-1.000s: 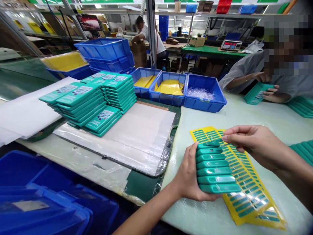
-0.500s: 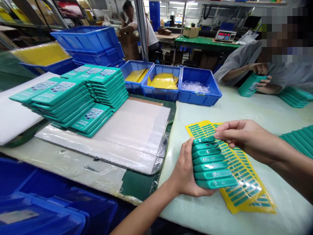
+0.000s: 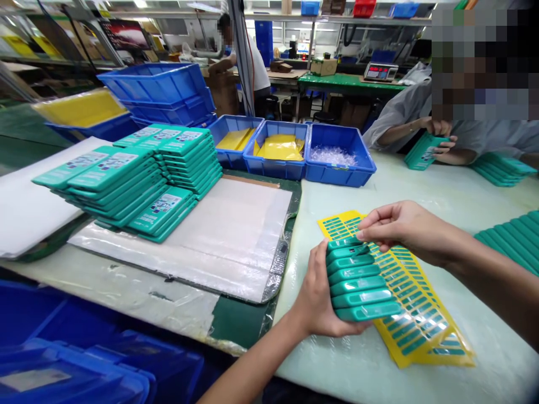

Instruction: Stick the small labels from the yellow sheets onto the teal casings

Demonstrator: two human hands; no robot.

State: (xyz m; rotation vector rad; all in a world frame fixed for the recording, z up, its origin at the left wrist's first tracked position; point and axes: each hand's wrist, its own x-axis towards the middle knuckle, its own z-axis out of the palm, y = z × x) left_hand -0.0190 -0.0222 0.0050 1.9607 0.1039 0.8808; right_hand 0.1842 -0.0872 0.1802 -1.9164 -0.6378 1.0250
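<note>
My left hand (image 3: 318,297) is wrapped round the side of a stack of flat green plastic cases (image 3: 357,297), holding them with their narrow ends towards me. Over the topmost case my right hand (image 3: 389,227) is closed in a pinch. A small green sticker (image 3: 361,247) shows at its fingertips, by the end of an upper case. Beneath both hands lie yellow sticker sheets (image 3: 421,314) with rows of green strips, partly covered by the stack and my right hand.
Piled green cases (image 3: 160,210) rest on white board (image 3: 236,235) at left. Blue bins (image 3: 341,174) line the back, holding yellow packets and clear bits. More green cases (image 3: 511,241) lie at right. Across the table a co-worker's hands (image 3: 440,140) hold a green case.
The camera view has tilted and shifted slightly. My right hand stays pinched at the top of the stack, and my left hand keeps its hold.
</note>
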